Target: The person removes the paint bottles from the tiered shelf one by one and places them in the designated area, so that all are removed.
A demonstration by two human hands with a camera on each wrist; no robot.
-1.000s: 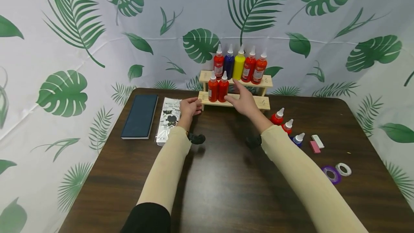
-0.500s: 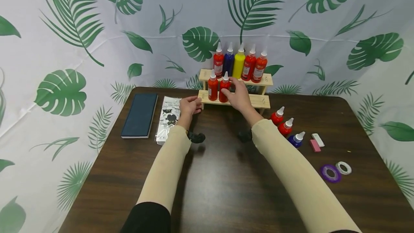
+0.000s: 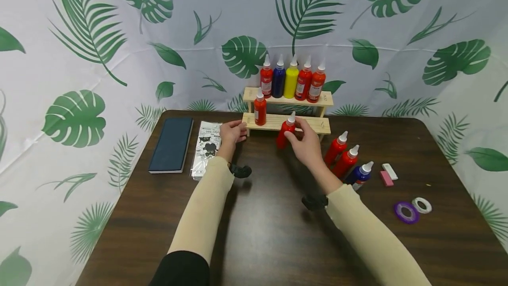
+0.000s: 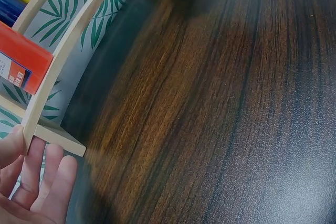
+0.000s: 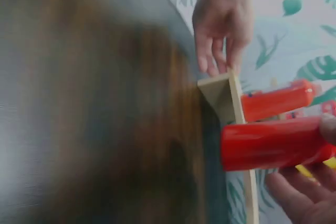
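Observation:
My right hand [image 3: 306, 142] grips a red squeeze bottle [image 3: 283, 137] with a white nozzle, held in front of the lower step of a two-tier wooden rack [image 3: 278, 121]. In the right wrist view, that red bottle [image 5: 273, 142] lies across the rack's edge, thumb and fingers round its upper part. My left hand [image 3: 233, 132] pinches the left end of the lower step; the left wrist view has the thumb above the board [image 4: 58, 69] and fingers below. One orange-red bottle [image 3: 260, 110] stands on the lower step. Several red, blue and yellow bottles [image 3: 291, 81] line the upper step.
Right of the rack, two red bottles [image 3: 345, 162] and a blue bottle [image 3: 358, 175] stand on the dark table [image 3: 270, 233]. Two erasers [image 3: 386, 178] and two tape rolls [image 3: 406, 212] lie farther right. At left are a dark notebook [image 3: 171, 144] and a packaged ruler set [image 3: 206, 147].
My right hand has taken hold of the right red bottle on the lower step and drawn it off toward me, slightly right. My left hand stays at the rack's end.

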